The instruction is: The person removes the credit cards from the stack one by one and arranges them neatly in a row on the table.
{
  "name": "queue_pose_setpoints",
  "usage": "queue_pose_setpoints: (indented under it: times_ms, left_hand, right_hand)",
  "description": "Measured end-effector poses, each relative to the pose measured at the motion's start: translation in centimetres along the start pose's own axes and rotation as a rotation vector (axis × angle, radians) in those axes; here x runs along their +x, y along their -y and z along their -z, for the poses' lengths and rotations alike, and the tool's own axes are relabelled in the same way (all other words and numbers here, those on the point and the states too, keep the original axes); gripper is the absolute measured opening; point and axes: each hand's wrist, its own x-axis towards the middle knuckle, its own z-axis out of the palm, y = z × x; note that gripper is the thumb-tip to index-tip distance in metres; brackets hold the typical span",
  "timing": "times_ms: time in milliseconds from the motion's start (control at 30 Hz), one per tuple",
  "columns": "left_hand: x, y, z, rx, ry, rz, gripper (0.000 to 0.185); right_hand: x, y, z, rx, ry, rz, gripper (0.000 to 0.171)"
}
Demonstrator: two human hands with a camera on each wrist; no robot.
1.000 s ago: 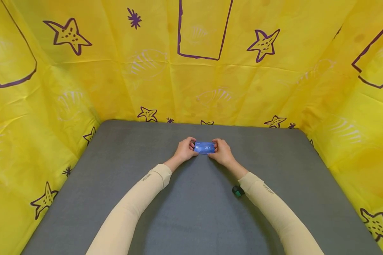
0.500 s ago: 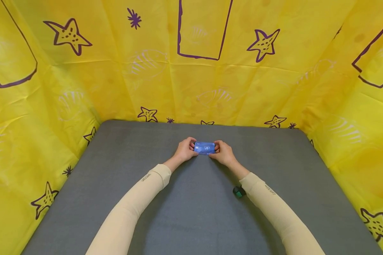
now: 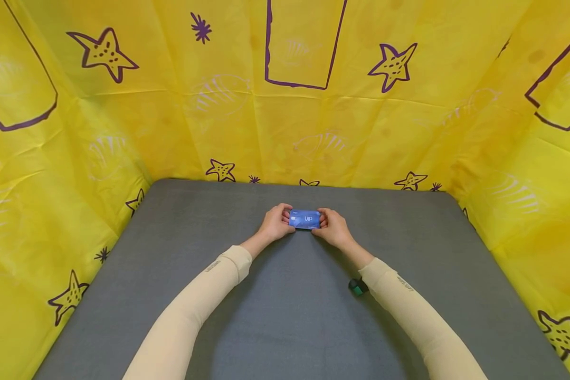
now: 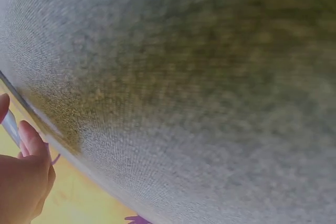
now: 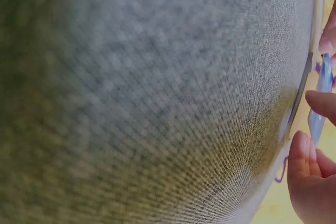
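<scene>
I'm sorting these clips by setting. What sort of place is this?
Probably a makeshift recording booth, not a lived-in room: a grey felt-covered table walled on three sides by a yellow starfish-print sheet, where two hands hold only a blue VIP card.

Head view: we look forward and down from above onto the grey mat (image 3: 294, 316), yellow backdrop (image 3: 313, 121) behind. Both wrist views sit very close to the mat (image 4: 199, 77) (weave fills the frame, blurred). All three share the mat and the blue card (image 3: 305, 219), seen edge-on (image 5: 320, 103) at the right wrist.
</scene>
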Motion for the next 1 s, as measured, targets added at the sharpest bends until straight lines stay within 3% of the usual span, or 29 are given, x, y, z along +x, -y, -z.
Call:
queue_pose_setpoints:
  times_ms: [700, 1000]
  left_hand:
    - [-2.1, 0.7, 1.5, -0.086, 0.004, -0.014, 0.059]
    - [-3.5, 0.9, 2.1, -0.110, 0.011, -0.066, 0.058]
  right_hand:
    - [-1.5, 0.8, -0.2, 0.095, -0.030, 0.107, 0.059]
    - [-2.4, 1.1, -0.3, 0.119, -0.009, 0.131, 0.059]
